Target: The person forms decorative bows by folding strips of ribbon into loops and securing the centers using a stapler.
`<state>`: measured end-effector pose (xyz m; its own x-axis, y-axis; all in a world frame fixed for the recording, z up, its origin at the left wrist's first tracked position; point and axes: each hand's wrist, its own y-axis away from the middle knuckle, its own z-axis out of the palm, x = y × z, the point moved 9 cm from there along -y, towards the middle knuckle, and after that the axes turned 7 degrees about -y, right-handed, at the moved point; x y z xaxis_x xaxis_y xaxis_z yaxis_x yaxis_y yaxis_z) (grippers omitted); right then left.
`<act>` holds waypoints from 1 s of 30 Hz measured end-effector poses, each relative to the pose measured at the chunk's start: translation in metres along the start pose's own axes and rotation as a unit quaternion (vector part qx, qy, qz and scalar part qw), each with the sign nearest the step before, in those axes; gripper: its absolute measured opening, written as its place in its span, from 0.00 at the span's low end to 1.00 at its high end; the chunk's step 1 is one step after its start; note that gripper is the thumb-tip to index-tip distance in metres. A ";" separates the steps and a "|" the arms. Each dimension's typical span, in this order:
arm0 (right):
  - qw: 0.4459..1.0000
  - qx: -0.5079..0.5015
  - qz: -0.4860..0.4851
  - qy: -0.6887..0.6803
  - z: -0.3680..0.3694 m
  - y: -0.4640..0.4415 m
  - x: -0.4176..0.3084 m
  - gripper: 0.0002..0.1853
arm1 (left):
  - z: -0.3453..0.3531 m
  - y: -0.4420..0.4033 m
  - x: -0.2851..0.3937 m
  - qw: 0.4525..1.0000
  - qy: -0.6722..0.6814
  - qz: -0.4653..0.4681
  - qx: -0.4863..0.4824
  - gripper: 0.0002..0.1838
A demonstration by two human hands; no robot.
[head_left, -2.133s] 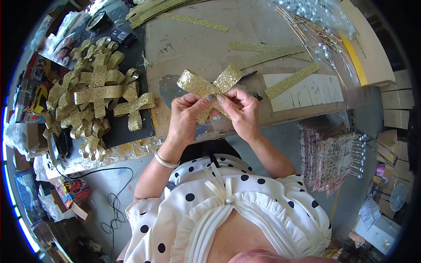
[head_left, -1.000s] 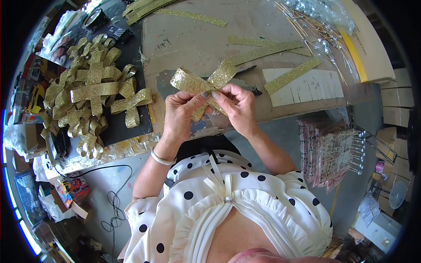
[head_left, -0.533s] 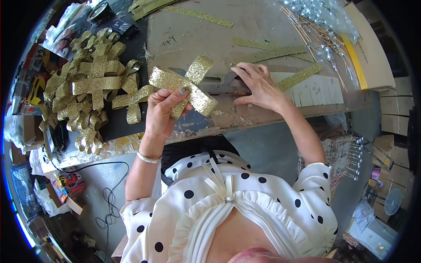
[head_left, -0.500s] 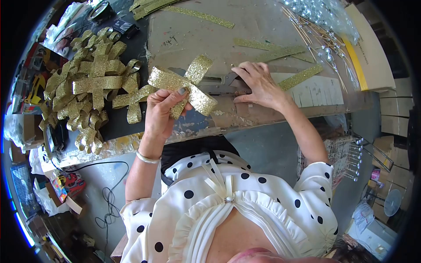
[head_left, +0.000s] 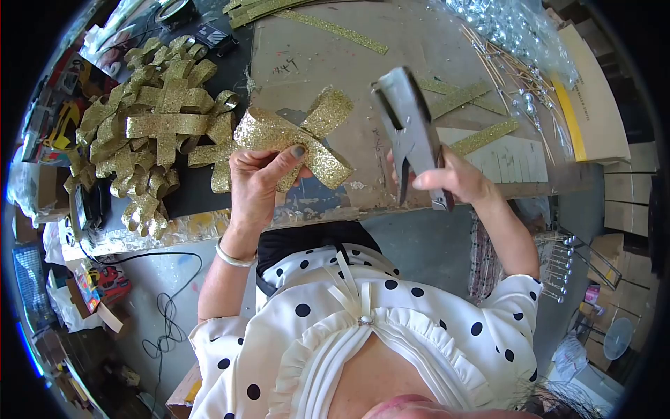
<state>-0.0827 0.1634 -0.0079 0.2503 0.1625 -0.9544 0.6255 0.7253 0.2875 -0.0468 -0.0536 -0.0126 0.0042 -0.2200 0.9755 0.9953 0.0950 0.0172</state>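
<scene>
My left hand (head_left: 262, 174) pinches a gold glitter ribbon bow (head_left: 293, 140) at its crossing, thumb on top, loops spreading to both sides. In my right hand (head_left: 457, 174) is a metal plier stapler (head_left: 412, 126), raised above the table with its jaw end pointing away from me. The fingers wrap its handles near the lower end. A gap separates the stapler from the bow. To the left of my left hand lies a pile of finished-looking gold bows (head_left: 164, 119), heaped over one another.
Gold glitter strips (head_left: 481, 136) lie on the worn table (head_left: 300, 63), with more at the far edge. Sticks with silver beads (head_left: 520, 91) and bubble wrap (head_left: 516, 31) are at the back right, beside a cardboard box (head_left: 593, 98). A black tape roll (head_left: 174, 12) sits back left.
My right hand has picked up the stapler from the table and lifted it, moving slightly right and toward me. My left hand still holds the bow in nearly the same place.
</scene>
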 end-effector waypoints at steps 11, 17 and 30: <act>0.886 0.047 -0.107 0.449 0.015 0.014 -0.028 0.30 | 0.016 0.005 0.012 0.997 -0.048 0.046 -0.027 0.05; 0.904 0.011 -0.036 0.426 0.012 0.007 -0.022 0.31 | 0.018 0.004 0.019 0.993 -0.069 0.092 -0.025 0.05; 0.855 0.039 -0.133 0.500 0.013 0.003 -0.036 0.33 | 0.028 -0.001 0.011 0.994 -0.083 0.056 -0.051 0.05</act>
<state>-0.0802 0.1517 0.0281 -0.6410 0.5175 -0.5668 0.6192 0.7851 0.0166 -0.0503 -0.0289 0.0038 0.1070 -0.0506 0.9930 0.9943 0.0085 -0.1067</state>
